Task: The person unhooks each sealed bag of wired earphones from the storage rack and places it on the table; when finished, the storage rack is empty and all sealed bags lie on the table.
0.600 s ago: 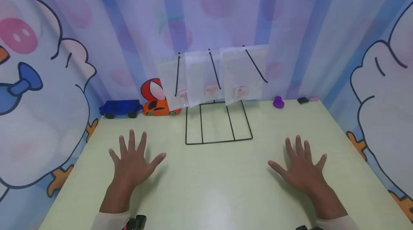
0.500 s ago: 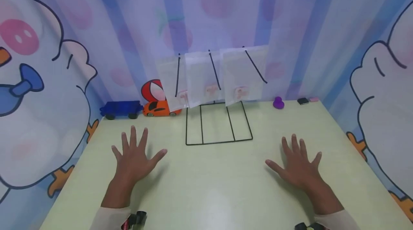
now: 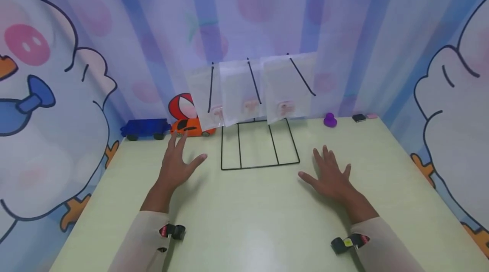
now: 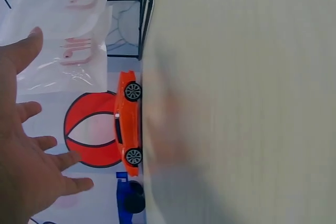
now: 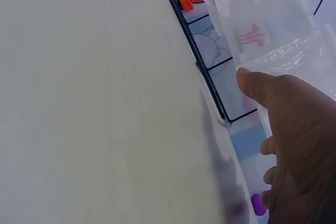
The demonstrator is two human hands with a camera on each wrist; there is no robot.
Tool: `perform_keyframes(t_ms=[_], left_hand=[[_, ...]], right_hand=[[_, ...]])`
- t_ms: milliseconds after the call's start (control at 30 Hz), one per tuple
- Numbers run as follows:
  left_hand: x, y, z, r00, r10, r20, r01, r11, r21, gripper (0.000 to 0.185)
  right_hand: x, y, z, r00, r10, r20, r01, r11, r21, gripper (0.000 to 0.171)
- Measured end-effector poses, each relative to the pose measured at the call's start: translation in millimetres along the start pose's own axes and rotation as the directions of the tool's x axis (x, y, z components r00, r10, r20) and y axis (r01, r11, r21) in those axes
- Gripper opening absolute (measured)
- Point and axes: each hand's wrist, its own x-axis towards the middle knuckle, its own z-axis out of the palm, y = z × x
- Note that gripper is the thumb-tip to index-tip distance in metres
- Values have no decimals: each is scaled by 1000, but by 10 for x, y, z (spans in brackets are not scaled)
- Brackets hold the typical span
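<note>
We held our left hand with fingers spread above the table, near the orange toy car. Our right hand lay spread just right of the black wire rack, whose prongs carried clear bags.

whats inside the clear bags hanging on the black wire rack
Each of the three clear bags on the black wire rack holds a small pink item near its bottom. The plastic blurs them, so what they are cannot be told. Both hands are away from the bags.
</note>
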Motion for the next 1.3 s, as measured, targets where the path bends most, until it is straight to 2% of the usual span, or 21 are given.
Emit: perform_keyframes(t_ms=[233, 400, 633, 833, 1100, 1200, 1300], left_hand=[[293, -96, 83, 996, 27, -81, -44, 976, -213, 90], [448, -122, 129, 996, -11, -93, -21, 942, -335, 82], [633, -98, 219, 997, -2, -83, -35, 897, -440, 74], [769, -103, 239, 998, -27, -52, 0, 881, -473, 69], [895, 40, 232, 998, 37, -41, -53, 854, -517, 64], [951, 126, 208, 1000, 20, -21, -28, 861, -507, 62], [1004, 196, 174, 999, -31, 5, 30, 873, -488, 61]], right_hand=[[219, -39, 39, 999, -33, 14, 32, 998, 56, 102], [362, -49, 102, 999, -40, 12, 40, 997, 63, 98], [463, -82, 135, 999, -40, 8, 40, 998, 46, 93], [502, -77, 187, 999, -47, -6, 48, 998, 35, 88], [506, -30, 256, 999, -45, -30, 46, 999, 15, 83], [502, -42, 250, 998, -44, -38, 44, 999, 17, 79], [503, -67, 247, 998, -48, -38, 49, 998, 26, 77]])
